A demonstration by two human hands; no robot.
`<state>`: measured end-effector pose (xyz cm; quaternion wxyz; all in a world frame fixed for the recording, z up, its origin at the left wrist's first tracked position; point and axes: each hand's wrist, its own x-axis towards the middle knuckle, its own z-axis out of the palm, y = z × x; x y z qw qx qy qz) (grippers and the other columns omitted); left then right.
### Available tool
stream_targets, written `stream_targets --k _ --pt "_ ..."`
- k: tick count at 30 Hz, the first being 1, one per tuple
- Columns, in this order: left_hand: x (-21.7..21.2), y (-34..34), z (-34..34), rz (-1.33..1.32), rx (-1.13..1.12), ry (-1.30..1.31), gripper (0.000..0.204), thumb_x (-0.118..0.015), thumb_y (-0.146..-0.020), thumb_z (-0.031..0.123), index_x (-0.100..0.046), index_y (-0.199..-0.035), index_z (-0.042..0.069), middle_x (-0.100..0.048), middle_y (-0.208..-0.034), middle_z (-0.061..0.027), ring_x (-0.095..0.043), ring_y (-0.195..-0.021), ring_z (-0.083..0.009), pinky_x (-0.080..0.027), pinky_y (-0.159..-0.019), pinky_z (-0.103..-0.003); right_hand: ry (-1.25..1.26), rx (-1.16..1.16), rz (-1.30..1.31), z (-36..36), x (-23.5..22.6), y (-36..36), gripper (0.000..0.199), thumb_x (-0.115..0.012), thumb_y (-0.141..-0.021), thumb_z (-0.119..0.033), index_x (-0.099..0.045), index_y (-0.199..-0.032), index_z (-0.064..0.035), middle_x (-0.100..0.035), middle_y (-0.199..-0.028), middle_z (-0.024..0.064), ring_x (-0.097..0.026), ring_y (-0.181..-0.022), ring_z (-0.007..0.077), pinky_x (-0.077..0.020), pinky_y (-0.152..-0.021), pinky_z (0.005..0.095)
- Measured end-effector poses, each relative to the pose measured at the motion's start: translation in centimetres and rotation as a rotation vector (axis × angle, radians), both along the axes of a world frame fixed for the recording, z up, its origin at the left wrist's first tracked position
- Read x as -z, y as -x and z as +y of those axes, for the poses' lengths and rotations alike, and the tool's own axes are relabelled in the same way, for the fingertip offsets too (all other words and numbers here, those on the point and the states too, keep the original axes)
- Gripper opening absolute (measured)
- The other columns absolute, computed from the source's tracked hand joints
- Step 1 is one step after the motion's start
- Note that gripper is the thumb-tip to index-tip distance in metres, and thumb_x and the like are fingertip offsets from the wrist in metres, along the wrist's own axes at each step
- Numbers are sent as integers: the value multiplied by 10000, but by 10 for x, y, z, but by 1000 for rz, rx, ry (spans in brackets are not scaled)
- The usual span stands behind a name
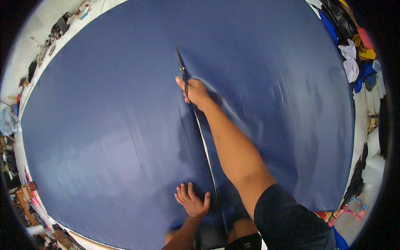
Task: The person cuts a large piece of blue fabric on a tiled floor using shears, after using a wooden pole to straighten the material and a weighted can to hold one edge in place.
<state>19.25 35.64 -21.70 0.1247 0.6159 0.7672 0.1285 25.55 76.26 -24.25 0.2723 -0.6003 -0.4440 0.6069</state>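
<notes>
A wide sheet of dark blue, slightly shiny fabric [104, 104] covers the table. In my right hand [195, 91], stretched far across the sheet, is a pair of dark-handled scissors [181, 64] whose blades point away from me. Behind the scissors a long narrow slit [205, 146] runs back toward me, showing white between the two cut edges. My left hand [193, 201] rests flat on the fabric just left of the slit, near the front edge, with its fingers spread and nothing in it.
Beyond the table's left rim lie assorted tools and small items [62, 25], with cardboard boxes [27, 198] lower down. On the right are heaped coloured cloths [362, 54] and white rolls [375, 166]. The fabric ripples to the right of my right arm.
</notes>
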Motion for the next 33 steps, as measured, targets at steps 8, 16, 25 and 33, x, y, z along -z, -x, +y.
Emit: stream_targets --k 8,16,25,33 --pt "11 93 417 118 -108 -361 560 -558 -916 366 -507 -1364 34 -402 -1472 -248 -324 -1398 -421 -236 -1153 -524 26 13 42 4 0 3 592 -632 -872 -618 -527 -653 -78 -555 -570 54 -564 -482 174 -456 -497 333" --pt "32 83 438 204 -154 -166 635 -471 -945 426 -385 -1482 97 -288 -1552 -239 -253 -1442 -421 -166 -1179 -541 152 16 137 -6 -19 -9 478 -637 -913 -535 -513 -779 -93 -474 -615 -3 -475 -538 112 -422 -516 282" --pt "15 78 427 155 -163 -51 639 -500 -927 394 -387 -1477 89 -281 -1549 -248 -238 -1444 -431 -159 -1178 -551 133 11 220 82 -22 6 449 -612 -933 -513 -516 -759 -110 -461 -590 -10 -440 -496 105 -375 -484 276" --pt "18 78 436 134 -165 -7 673 -520 -888 383 -388 -1482 94 -248 -1567 -237 -200 -1462 -415 -124 -1190 -553 82 63 98 174 -23 24 480 -630 -906 -550 -537 -741 -110 -471 -576 -10 -442 -481 105 -369 -474 275"
